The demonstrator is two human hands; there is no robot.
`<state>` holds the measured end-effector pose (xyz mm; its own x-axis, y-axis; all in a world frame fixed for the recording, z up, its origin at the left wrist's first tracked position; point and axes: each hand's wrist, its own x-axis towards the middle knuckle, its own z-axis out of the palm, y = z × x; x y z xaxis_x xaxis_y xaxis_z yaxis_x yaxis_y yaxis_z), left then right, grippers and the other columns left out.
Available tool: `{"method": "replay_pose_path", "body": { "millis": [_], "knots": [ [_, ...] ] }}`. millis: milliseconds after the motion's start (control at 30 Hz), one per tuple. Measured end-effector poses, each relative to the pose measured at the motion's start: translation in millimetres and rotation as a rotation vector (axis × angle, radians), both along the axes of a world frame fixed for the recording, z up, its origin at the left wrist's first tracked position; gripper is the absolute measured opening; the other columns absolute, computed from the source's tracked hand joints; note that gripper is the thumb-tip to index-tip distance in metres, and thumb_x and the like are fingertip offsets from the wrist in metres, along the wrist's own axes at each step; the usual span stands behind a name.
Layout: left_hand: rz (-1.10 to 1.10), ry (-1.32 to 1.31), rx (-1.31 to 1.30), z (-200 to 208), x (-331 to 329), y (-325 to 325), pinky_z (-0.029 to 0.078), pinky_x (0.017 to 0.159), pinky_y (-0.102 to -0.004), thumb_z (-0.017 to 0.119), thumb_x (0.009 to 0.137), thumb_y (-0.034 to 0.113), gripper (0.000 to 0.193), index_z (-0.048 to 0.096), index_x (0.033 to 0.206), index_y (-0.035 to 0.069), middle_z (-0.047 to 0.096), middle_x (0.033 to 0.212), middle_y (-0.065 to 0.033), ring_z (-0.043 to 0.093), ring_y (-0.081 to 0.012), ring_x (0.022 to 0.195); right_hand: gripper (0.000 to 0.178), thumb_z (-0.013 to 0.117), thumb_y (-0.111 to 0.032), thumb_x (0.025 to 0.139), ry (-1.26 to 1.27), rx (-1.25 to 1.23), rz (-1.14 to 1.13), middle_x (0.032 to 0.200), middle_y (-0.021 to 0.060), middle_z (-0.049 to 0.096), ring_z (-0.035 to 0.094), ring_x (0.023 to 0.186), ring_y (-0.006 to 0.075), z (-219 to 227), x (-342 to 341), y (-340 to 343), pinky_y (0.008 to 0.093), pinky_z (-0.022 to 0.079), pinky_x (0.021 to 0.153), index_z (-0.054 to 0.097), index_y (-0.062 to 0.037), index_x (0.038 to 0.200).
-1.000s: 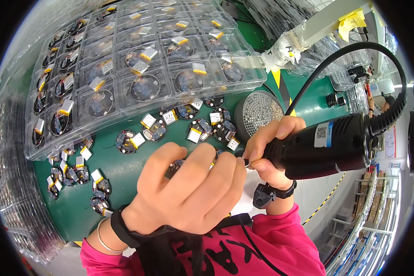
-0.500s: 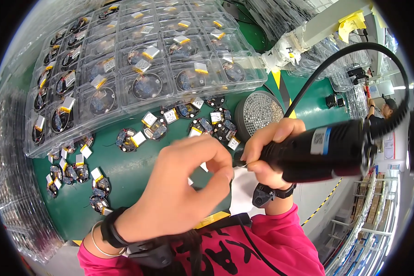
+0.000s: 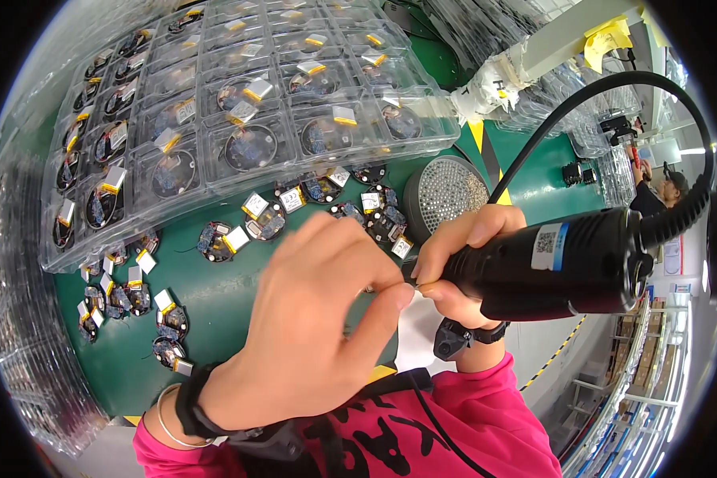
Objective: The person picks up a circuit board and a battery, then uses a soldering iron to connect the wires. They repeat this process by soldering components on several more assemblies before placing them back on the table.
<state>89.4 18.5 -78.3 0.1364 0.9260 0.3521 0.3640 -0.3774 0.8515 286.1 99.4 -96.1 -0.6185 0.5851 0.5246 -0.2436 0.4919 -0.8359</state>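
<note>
In the head view, we are holding a black cylindrical tool (image 3: 566, 263) in the right hand (image 3: 458, 243), with the fingers closing firmly around its front end and the thumb bearing from below. The tool is lying nearly level, with its rear end pointing right, and its black cable (image 3: 637, 78) is arching from that end up and over to a point behind the right hand. We are keeping the left hand (image 3: 311, 319) palm down over the green work surface (image 3: 215, 291), with its thumb and forefinger tips standing close together just beside the right fingertips, at the tool's front end. The left hand's other fingers are curling inward, mostly out of sight; we are seeing too little between the tips to tell whether they are gripping a small part. Round black circuit assemblies (image 3: 216, 241) are lying beyond and to the left of the left hand, many showing flat silver packs (image 3: 236, 238). More assemblies are sitting in the compartments of a clear plastic tray (image 3: 207, 199) farther back. A grey round container (image 3: 412, 211) is standing just beyond the right hand, and a white sheet (image 3: 418, 334) is showing below the fingertips.
</note>
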Motion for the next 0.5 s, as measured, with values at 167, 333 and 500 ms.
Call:
{"method": "replay_pose_path", "body": {
  "millis": [167, 333, 500],
  "knots": [
    [0.073, 0.038, 0.128, -1.1, 0.7, -0.1, 0.042, 0.071, -0.0340, 0.071, 0.079, 0.013, 0.014, 0.062, 0.086, 0.005, 0.059, 0.084, -0.0069, 0.056, -0.0248, 0.079, 0.059, 0.084, -0.003, 0.070, 0.038, -0.017, 0.011, 0.075, 0.0112, 0.061, 0.062, 0.063, 0.0212, -0.7, -2.4, 1.0, 0.0323, 0.056, 0.060, 0.038, -0.0080, 0.107],
    [0.171, 0.214, 0.370, -11.9, 8.4, 2.6, 0.043, 0.071, -0.0339, 0.070, 0.081, 0.013, 0.012, 0.063, 0.088, 0.005, 0.060, 0.087, -0.0053, 0.057, -0.0227, 0.082, 0.060, 0.084, -0.004, 0.070, 0.078, -0.070, -0.071, 0.075, 0.0107, 0.061, 0.061, 0.062, 0.0209, -7.2, -0.1, -1.4, 0.0321, 0.056, 0.060, 0.038, -0.0084, 0.107],
    [0.309, 0.634, 0.760, -7.6, 9.3, -5.7, 0.044, 0.072, -0.0363, 0.073, 0.078, 0.015, 0.017, 0.067, 0.093, 0.011, 0.063, 0.095, -0.0019, 0.058, -0.0188, 0.088, 0.060, 0.085, -0.007, 0.070, 0.101, -0.107, -0.037, 0.074, 0.0105, 0.061, 0.061, 0.062, 0.0202, -5.3, -1.6, -1.7, 0.0320, 0.056, 0.059, 0.037, -0.0086, 0.107]
  ]
}}
